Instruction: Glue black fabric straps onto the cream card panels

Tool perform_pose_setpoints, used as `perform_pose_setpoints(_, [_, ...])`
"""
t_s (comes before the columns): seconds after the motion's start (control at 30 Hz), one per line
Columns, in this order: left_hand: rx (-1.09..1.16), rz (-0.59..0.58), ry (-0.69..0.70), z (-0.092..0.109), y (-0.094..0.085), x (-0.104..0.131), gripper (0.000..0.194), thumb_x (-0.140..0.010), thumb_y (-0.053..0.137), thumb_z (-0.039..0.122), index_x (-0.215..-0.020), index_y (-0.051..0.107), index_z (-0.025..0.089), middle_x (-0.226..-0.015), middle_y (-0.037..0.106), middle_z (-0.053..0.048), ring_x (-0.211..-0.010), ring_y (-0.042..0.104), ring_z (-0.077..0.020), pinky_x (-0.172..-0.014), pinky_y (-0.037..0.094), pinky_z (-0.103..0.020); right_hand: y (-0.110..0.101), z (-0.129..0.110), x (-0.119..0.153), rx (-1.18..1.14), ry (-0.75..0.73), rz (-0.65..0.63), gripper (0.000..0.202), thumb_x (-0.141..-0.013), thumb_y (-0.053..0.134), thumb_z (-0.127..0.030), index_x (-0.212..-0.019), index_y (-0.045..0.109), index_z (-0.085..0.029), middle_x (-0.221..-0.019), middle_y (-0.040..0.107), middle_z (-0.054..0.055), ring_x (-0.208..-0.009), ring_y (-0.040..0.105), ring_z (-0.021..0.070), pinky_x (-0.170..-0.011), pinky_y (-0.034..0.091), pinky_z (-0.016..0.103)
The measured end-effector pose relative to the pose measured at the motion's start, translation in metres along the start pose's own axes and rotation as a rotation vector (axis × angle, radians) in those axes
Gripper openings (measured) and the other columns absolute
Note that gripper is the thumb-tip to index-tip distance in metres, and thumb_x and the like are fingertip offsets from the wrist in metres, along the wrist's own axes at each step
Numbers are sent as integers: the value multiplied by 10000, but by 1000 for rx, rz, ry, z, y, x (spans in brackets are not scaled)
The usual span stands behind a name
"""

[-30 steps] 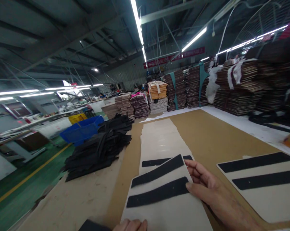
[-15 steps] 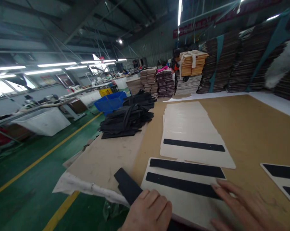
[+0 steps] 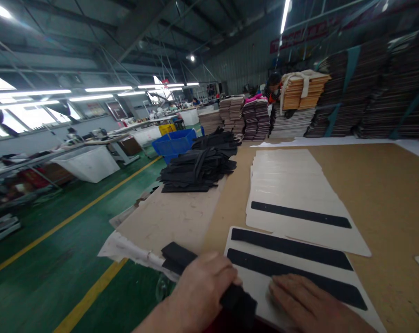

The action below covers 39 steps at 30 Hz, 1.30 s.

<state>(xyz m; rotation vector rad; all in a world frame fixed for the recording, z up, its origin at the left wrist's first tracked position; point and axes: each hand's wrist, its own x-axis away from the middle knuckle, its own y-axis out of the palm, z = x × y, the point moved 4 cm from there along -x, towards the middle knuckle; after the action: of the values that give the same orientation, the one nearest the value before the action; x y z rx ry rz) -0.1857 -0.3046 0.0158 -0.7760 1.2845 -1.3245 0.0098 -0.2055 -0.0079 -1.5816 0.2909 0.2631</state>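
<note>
A bundle of black strips [image 3: 239,300] was held in the left hand [image 3: 207,282], fingers closed round it, an end left projecting on each side at the near edge of the bench [image 3: 379,194]. The right hand [image 3: 301,300] was spread flat, fingers extended, on a cream panel [image 3: 292,262] crossed by two black bands [image 3: 296,275]. Just beyond, overlapped cream sheets [image 3: 289,180] were laid out, with black pieces [image 3: 198,169] heaped to their left.
</note>
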Motion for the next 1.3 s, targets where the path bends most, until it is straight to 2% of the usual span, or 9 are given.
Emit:
perform_pose_setpoints(0.07, [-3,-7,-152,-21,-7,-3,175,-917,519,113,-1028,625,198,-983,654,-30,-927,579,-190,-829,509,-321,-16,10,-26,-86,70,-50,498,-748,547,-57,-1211,640,-217,-1214,700,78,-1039,669,260,-870,595,380])
perform_pose_setpoints(0.13, [-21,-52,-217,-36,-3,-6,253,-886,516,77,-1082,630,192,-1042,649,-46,-987,567,-200,-898,507,-341,-21,20,-54,-154,121,-78,512,-745,481,12,-1178,651,-203,-1206,685,84,-1054,640,240,-926,561,397])
perform_pose_setpoints(0.2, [-18,-84,-243,-43,7,-8,333,-846,516,43,-1124,628,188,-1067,644,-50,-1017,558,-203,-932,505,-344,-15,30,-76,-184,145,-101,491,-775,439,43,-1154,654,-182,-1159,675,95,-1033,617,225,-919,549,395])
perform_pose_setpoints(0.3, [-20,-88,-257,-46,21,-7,414,-806,502,11,-1173,613,169,-1090,637,-62,-1022,545,-214,-947,507,-362,8,38,-93,-142,134,-158,439,-809,429,34,-1135,653,-157,-1061,655,97,-966,589,224,-871,546,389])
perform_pose_setpoints(0.4, [-35,-98,-247,-44,27,-5,414,-813,507,37,-1203,595,146,-1116,632,-82,-1022,538,-235,-955,509,-399,30,39,-93,-55,116,-193,415,-812,455,0,-1154,644,-140,-1068,629,108,-959,563,246,-886,527,428])
perform_pose_setpoints(0.53, [-16,-85,-243,-45,26,-6,414,-821,490,33,-1209,587,139,-1154,627,-83,-1057,530,-241,-954,511,-394,42,37,-86,-9,139,-203,443,-823,487,-40,-1235,611,-145,-1170,603,120,-1034,531,280,-910,507,466])
perform_pose_setpoints(0.73, [26,-70,-212,-47,27,-7,439,-802,487,30,-1217,577,138,-1173,620,-89,-1064,532,-241,-960,510,-402,41,38,-89,-71,175,-247,487,-821,471,-22,-1280,588,-135,-1156,592,108,-1000,512,275,-890,517,482])
perform_pose_setpoints(0.97, [76,-70,-202,-50,30,-7,419,-814,504,54,-1220,575,125,-1204,614,-88,-1083,523,-245,-988,499,-397,42,39,-86,-145,185,-211,430,-906,454,-79,-1321,554,-139,-1189,575,101,-1019,479,265,-928,492,478])
perform_pose_setpoints(1.3, [109,-74,-199,-50,33,-6,365,-851,557,105,-1216,576,123,-1234,604,-87,-1101,512,-241,-1035,465,-394,35,39,-90,-241,195,-180,384,-936,431,-85,-1278,579,-176,-1159,601,81,-987,475,246,-895,481,454])
